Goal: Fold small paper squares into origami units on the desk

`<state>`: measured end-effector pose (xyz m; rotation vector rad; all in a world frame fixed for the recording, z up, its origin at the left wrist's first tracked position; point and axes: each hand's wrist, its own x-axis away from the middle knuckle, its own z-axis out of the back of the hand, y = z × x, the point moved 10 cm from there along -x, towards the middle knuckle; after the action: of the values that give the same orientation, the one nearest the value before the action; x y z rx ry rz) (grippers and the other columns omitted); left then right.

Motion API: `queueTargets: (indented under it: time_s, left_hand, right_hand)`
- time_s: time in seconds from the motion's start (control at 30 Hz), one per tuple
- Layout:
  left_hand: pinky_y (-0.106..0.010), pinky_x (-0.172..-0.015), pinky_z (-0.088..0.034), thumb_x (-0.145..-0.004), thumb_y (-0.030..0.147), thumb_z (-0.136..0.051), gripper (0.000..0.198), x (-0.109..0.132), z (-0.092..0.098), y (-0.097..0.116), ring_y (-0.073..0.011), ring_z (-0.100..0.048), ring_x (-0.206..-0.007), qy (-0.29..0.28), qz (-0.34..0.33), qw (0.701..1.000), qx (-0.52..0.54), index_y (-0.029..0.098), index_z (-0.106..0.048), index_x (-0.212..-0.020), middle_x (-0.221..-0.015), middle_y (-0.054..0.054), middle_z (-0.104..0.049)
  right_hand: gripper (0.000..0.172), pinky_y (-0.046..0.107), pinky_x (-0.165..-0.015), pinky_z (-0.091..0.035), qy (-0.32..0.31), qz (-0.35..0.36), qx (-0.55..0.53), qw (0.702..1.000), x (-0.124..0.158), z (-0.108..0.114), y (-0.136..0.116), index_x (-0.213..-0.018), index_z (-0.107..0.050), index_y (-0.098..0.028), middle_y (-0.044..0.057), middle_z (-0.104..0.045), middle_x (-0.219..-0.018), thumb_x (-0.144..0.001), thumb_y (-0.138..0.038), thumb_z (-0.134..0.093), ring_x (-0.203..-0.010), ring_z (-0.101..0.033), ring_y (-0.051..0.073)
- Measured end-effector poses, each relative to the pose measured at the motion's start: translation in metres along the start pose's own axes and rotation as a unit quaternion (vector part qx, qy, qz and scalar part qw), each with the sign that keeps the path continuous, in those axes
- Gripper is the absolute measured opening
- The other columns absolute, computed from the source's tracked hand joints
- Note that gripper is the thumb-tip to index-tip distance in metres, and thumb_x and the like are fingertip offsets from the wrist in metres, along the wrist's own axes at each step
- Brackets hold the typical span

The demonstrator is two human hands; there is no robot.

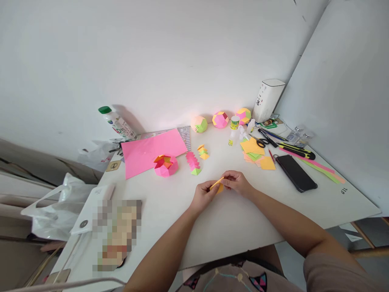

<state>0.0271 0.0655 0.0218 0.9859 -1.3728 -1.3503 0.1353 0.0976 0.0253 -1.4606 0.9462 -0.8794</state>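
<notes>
Between my two hands, above the front middle of the white table, is a small folded piece of orange paper point(219, 187). My left hand point(204, 196) pinches its left side, and my right hand point(238, 182) is closed on its upper right edge. Beyond my hands lie a row of folded pink and green paper pieces point(192, 162) and a short row of orange and green ones point(203, 152). Left of them sits a pink paper ball with an open top point(165, 166). Cut orange, green and peach paper sheets point(254, 149) are piled to the right.
Three finished-looking paper balls point(220, 119) stand along the wall near glue bottles point(234, 123). Scissors point(261, 142), a yellow-black cutter point(296, 151) and a black phone point(296, 172) lie right. A pink sheet point(154, 152) and a white power strip point(92, 207) are left.
</notes>
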Motion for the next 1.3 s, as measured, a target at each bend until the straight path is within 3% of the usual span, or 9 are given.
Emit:
queueTargets:
  time_s: [0.97, 1.3]
  left_hand:
    - [-0.020, -0.041, -0.024, -0.076, 0.045, -0.058, 0.034, 0.000, 0.000, -0.004, -0.0056, -0.032, -0.045, 0.002, 0.023, 1.000, 0.007, 0.014, -0.068, -0.088, -0.053, 0.004, -0.044]
    - [-0.019, -0.040, -0.023, -0.072, 0.050, -0.063, 0.036, -0.002, 0.006, -0.012, -0.0048, -0.032, -0.040, 0.032, 0.046, 0.997, 0.059, 0.015, -0.060, -0.079, -0.045, 0.007, -0.041]
  right_hand:
    - [0.017, 0.024, -0.049, -0.038, 0.009, -0.011, -0.039, 0.999, -0.002, 0.006, 0.001, -0.070, -0.062, -0.017, -0.003, -0.053, -0.055, -0.071, -0.032, -0.070, -0.050, -0.047, 0.009]
    - [0.019, 0.024, -0.050, -0.041, 0.004, -0.003, -0.035, 0.999, 0.001, 0.002, -0.001, -0.082, -0.056, -0.019, -0.004, -0.052, -0.057, -0.080, -0.038, -0.058, -0.050, -0.049, 0.009]
